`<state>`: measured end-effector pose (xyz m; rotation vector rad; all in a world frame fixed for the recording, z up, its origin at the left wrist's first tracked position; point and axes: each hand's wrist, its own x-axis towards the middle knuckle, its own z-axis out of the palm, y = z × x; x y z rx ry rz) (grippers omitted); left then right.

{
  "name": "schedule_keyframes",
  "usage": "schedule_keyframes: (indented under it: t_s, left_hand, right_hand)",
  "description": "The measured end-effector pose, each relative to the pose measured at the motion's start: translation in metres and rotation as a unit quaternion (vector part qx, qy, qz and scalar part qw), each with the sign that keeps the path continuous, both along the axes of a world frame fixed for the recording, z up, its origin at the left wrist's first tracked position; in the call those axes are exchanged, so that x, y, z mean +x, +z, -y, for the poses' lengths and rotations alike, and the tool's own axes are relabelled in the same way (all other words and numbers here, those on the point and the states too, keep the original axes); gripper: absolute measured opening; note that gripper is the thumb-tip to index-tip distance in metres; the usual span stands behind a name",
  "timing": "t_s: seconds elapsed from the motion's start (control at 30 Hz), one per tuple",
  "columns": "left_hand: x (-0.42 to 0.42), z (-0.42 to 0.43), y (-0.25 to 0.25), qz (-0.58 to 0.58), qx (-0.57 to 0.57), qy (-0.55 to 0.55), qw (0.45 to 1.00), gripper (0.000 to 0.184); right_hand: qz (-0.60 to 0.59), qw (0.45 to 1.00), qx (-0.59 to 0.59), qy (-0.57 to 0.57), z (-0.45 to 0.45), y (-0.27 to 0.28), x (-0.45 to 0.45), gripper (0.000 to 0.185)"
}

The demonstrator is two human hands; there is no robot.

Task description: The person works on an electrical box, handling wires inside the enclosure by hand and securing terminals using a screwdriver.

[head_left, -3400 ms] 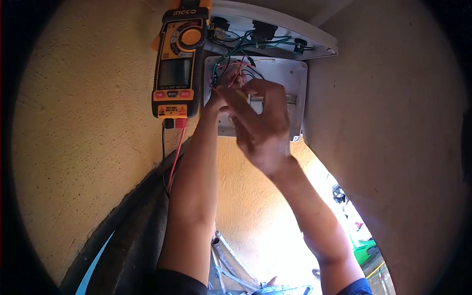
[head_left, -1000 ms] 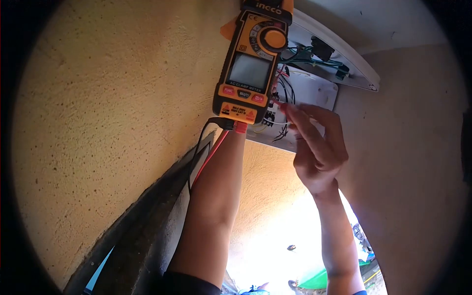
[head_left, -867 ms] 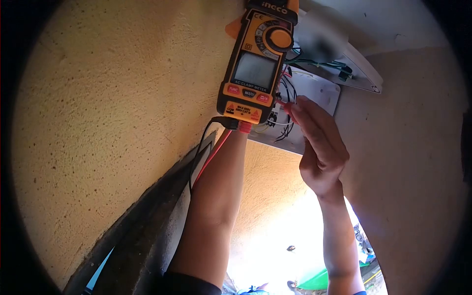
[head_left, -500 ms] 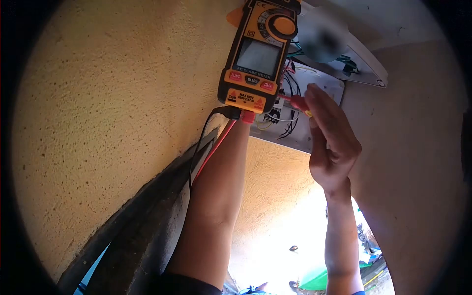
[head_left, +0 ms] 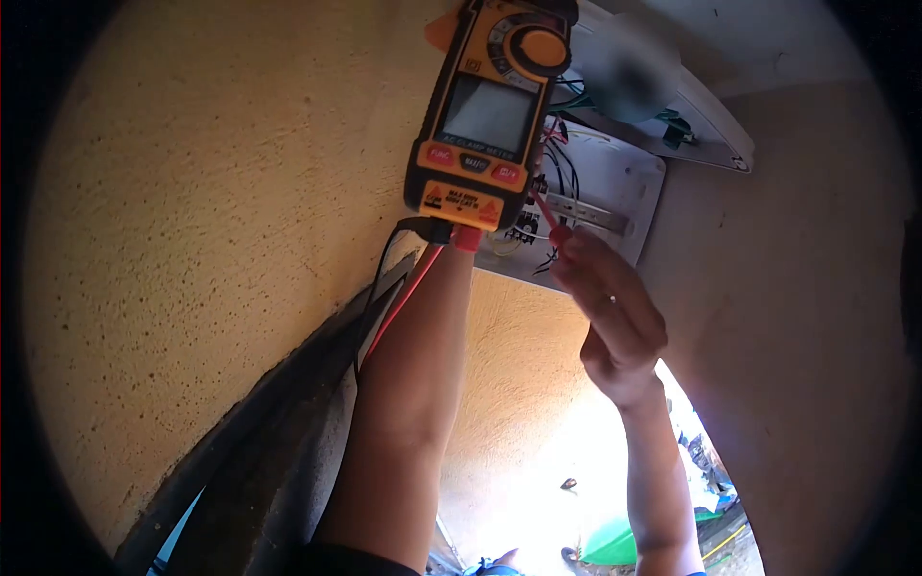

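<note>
An orange and black clamp meter (head_left: 480,120) hangs in front of the open electrical box, its screen showing no readable digits. Behind it, my left hand is hidden; only the forearm shows below the meter. My right hand (head_left: 615,312) is closed on a red tool, perhaps a screwdriver or a probe (head_left: 558,233), whose thin tip points up and left at the terminals beside the meter. Inside the white box (head_left: 629,173) are a metal rail (head_left: 600,219), a black and white terminal block (head_left: 523,228) and loose black, red and yellow wires.
The box's lid (head_left: 706,125) hangs open above, with green wires on it and a blurred pale round shape in front. A black lead and a red lead (head_left: 408,296) run down from the meter. Rough yellow wall (head_left: 211,211) lies left, a dark beam (head_left: 279,413) below it.
Since half a second ago, my right hand has moved down and left with the red tool, its fingers more curled. The meter sits slightly further left, and the rail shows more.
</note>
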<state>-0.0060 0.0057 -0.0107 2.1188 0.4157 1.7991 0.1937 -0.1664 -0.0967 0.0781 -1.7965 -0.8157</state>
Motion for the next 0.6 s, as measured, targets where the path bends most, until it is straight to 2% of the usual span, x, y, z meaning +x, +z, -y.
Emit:
schedule_keyframes:
  t_s: [0.1,0.17,0.3,0.37,0.4,0.47,0.5,0.53,0.6]
  left_hand:
    - [-0.003,0.001,0.002,-0.043,0.047,-0.021,0.998,0.022]
    - [0.003,0.012,0.001,-0.017,0.008,0.019,1.000,0.023]
    - [0.006,0.000,0.001,0.004,-0.018,0.025,1.000,0.022]
    - [0.003,-0.049,-0.002,0.098,0.046,-0.183,0.977,0.021]
    - [0.004,-0.048,0.001,0.095,0.050,-0.183,0.977,0.021]
    - [0.007,-0.045,0.001,0.055,0.116,-0.023,0.991,0.022]
    - [0.008,-0.034,-0.001,0.045,0.140,0.015,0.989,0.020]
    - [0.010,-0.023,0.000,0.044,0.141,0.011,0.989,0.020]
    - [0.012,-0.009,0.001,0.003,0.072,0.157,0.985,0.019]
  right_hand:
    - [0.031,0.999,-0.022,-0.015,0.001,-0.004,0.001,0.035]
    - [0.028,0.999,-0.015,-0.014,-0.002,-0.005,0.000,0.034]
    - [0.024,0.999,-0.024,-0.011,0.000,-0.005,0.000,0.034]
    - [0.018,1.000,-0.020,-0.010,0.000,-0.005,0.001,0.035]
    - [0.014,1.000,-0.020,-0.012,0.000,-0.005,0.001,0.036]
    - [0.016,1.000,-0.021,-0.010,-0.003,-0.006,0.004,0.036]
    - [0.022,0.999,-0.024,-0.017,-0.003,-0.007,0.005,0.037]
    - [0.021,0.999,-0.023,-0.020,-0.002,-0.007,0.004,0.037]
    - [0.022,0.999,-0.021,-0.020,-0.001,-0.008,0.002,0.037]
